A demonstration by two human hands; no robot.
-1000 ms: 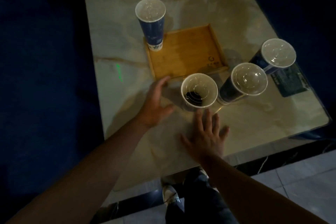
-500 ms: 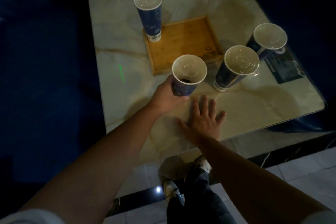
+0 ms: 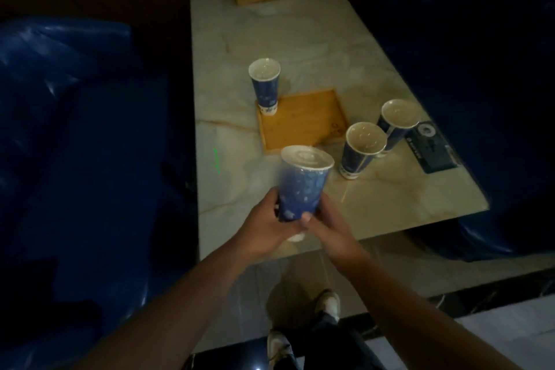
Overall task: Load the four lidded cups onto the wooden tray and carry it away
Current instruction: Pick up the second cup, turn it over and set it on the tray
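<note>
Both hands grip one blue lidded cup point(image 3: 301, 186) near its base, the left hand point(image 3: 264, 230) wrapped round its left side and the right hand point(image 3: 329, 227) round its right, lifted above the marble table point(image 3: 375, 198). Beyond the grip lies the wooden tray point(image 3: 303, 120), a second cup point(image 3: 265, 85) standing on its far-left corner. Two more cups point(image 3: 360, 149) point(image 3: 396, 123) stand on the table beyond and right of the grip, just beside the tray.

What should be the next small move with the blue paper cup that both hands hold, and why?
Probably carry the held blue paper cup forward and set it on the bare part of the square wooden tray. Both the left hand and right hand grip its lower part above the marble table, and only one blue lidded cup stands on the tray, at its far left corner.
</note>
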